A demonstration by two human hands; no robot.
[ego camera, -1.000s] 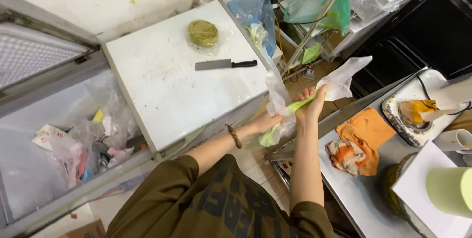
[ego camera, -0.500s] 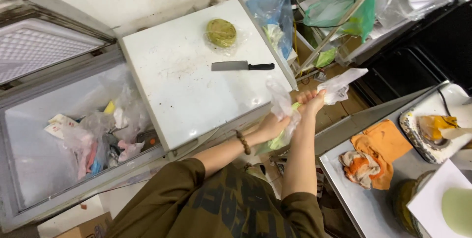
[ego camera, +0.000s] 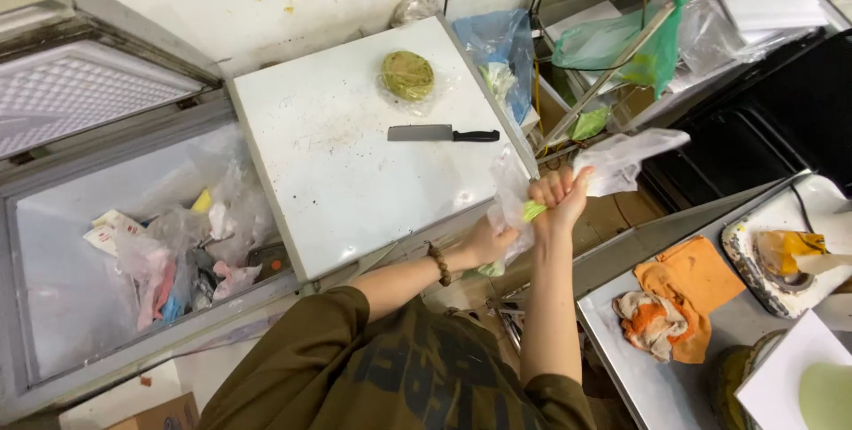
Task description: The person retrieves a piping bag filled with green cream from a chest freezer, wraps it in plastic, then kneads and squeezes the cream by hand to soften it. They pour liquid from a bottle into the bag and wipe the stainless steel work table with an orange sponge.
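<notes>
Between the white board [ego camera: 355, 164] and the steel counter [ego camera: 639, 368], I am watching both hands working on a clear plastic bag [ego camera: 621, 157] with a green item [ego camera: 533, 210] inside. Right hand [ego camera: 559, 199] is clenching around the bag's neck, holding it up, loose plastic flaring out to the right. Left hand [ego camera: 490, 242] is gripping the lower part of the same bag, where the green contents are showing through. Judging progress: the item is already sitting in the bag, and the neck is being gathered; I am seeing no knot yet, so closing appears unfinished. A knife [ego camera: 442, 134] and a round greenish wrapped disc [ego camera: 407, 75] are lying untouched on the board. An orange cloth [ego camera: 688, 292] is resting on the counter.
</notes>
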